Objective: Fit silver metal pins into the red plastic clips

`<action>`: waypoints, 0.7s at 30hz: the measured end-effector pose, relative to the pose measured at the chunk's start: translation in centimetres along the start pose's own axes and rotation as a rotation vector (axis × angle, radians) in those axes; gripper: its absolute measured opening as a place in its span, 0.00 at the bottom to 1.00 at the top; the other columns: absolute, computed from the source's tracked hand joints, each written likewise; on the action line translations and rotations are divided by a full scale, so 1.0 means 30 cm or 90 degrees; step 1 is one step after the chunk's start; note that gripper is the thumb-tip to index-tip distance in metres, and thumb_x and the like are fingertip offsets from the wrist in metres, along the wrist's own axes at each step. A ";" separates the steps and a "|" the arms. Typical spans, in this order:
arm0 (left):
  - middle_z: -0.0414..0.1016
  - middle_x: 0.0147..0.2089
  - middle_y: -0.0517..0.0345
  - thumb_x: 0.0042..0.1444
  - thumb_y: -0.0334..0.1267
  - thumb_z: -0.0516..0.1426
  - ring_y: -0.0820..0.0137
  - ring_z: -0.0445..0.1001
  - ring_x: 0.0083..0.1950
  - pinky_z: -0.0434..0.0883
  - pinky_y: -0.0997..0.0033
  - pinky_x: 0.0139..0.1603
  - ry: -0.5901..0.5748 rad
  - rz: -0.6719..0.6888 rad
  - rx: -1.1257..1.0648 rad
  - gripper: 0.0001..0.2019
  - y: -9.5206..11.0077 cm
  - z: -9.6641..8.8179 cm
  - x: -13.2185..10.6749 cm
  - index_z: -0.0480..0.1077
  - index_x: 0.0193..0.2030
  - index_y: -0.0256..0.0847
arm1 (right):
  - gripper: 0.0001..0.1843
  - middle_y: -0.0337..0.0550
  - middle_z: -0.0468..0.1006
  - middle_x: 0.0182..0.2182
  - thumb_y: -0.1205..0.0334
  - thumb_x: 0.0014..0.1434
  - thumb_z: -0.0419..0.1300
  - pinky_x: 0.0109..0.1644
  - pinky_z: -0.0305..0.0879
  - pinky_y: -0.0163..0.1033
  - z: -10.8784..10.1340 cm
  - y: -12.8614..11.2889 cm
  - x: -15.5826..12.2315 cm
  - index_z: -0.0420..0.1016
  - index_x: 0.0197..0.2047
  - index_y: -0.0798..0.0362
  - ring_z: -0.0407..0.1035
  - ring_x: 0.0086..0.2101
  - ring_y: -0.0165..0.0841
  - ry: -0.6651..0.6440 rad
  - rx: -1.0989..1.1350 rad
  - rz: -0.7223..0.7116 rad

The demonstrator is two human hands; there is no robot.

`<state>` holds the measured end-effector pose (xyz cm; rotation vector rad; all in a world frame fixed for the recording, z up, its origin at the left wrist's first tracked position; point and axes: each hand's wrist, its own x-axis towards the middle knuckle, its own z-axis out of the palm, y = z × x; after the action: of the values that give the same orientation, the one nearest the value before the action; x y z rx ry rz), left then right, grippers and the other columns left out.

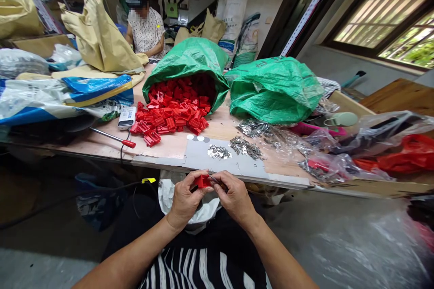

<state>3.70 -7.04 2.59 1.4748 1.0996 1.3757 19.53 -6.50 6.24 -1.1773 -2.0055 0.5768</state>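
Observation:
My left hand (188, 194) pinches a small red plastic part (202, 181) between thumb and fingers, just off the table's front edge. My right hand (232, 194) is closed at the part's right side, its fingertips around a thin dark piece (214, 178) whose kind I cannot make out. Below both hands is an open white sack (203, 216) between my knees. Ahead on the table, many similar red parts spill out of a green woven sack (190, 54). Small shiny metal pieces (219, 152) lie on a grey sheet (196, 158), with a darker metal pile (246, 147) beside them.
A second green sack (274, 90) stands at the right, near clear plastic bags (339, 167). Left of the red parts are a white device (127, 117) and a red-handled rod (128, 143). Another person (145, 27) sits across the table, beyond tan sacks (101, 40).

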 end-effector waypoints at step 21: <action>0.77 0.51 0.56 0.51 0.37 0.63 0.65 0.75 0.52 0.70 0.65 0.56 -0.002 0.034 -0.005 0.16 0.010 0.001 -0.020 0.71 0.48 0.46 | 0.19 0.29 0.60 0.22 0.48 0.51 0.65 0.22 0.45 0.29 0.010 0.027 0.000 0.62 0.34 0.52 0.49 0.19 0.21 -0.111 0.519 0.358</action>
<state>3.73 -7.70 2.72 1.5105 1.0591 1.4125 19.74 -6.13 5.49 -1.1532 -1.2882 1.6342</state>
